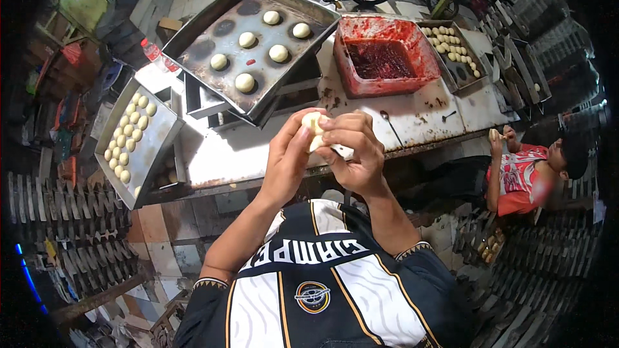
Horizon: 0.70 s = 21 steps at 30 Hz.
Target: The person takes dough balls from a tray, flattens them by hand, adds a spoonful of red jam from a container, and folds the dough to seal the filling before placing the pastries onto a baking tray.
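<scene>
A pale piece of dough (314,130) is pinched between both my hands, over the table's near edge. My left hand (289,154) grips it from the left, its thumb and fingers closed on it. From the right, the bent fingers of my right hand (356,148) press its side and top. Beyond my hands lies a large metal tray (193,58) with several round dough balls, such as one ball (244,82) near its front corner. A red plastic tub (387,88) to its right holds dark red filling (379,58).
At the left a tilted tray (151,145) holds rows of dough balls. Another tray (461,76) of balls stands at the back right. A spoon (390,127) lies on the white table (245,154). Another person (525,174) works at the right. A bottle (155,55) stands back left.
</scene>
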Tool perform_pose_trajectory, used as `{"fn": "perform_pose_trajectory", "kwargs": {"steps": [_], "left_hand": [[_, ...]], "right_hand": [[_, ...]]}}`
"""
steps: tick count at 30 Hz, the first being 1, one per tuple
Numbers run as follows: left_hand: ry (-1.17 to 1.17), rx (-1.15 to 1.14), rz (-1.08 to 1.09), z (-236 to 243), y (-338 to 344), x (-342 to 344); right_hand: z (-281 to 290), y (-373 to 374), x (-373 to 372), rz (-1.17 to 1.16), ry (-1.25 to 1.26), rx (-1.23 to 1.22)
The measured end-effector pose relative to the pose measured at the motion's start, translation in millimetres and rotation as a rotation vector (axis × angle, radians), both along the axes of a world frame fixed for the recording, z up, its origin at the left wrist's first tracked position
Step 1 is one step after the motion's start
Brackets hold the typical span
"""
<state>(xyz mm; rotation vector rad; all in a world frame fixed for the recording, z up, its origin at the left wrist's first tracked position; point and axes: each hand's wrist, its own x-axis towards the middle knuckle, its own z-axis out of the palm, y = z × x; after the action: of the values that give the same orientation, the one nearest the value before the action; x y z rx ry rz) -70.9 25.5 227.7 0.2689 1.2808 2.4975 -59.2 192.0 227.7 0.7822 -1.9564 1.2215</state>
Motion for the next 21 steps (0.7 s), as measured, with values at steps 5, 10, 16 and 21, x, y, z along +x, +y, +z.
{"fn": "perform_pose_trajectory", "kwargs": {"steps": [5,10,16,21], "left_hand": [[0.344,-0.376,-0.002,-0.2,-2.7,-2.7],[0.370,-0.542,0.065,-23.9,-15.2,-25.1],[0.059,-0.914,0.474,-103.3,-43.5,8.1],[-0.320,-0.701,0.416,-136.0,-135.0,53.2]], "right_hand": [[-6.4,22.9,-19.4,0.050,-0.118,0.078],[-54.9,-27.0,-3.5,0.382,-0.737,-0.682],[-118.9,-94.5,-5.5,0.379,-1.262,-1.185],[-296.2,-52.3,-59.7,0.165,-0.280,0.703]]}}
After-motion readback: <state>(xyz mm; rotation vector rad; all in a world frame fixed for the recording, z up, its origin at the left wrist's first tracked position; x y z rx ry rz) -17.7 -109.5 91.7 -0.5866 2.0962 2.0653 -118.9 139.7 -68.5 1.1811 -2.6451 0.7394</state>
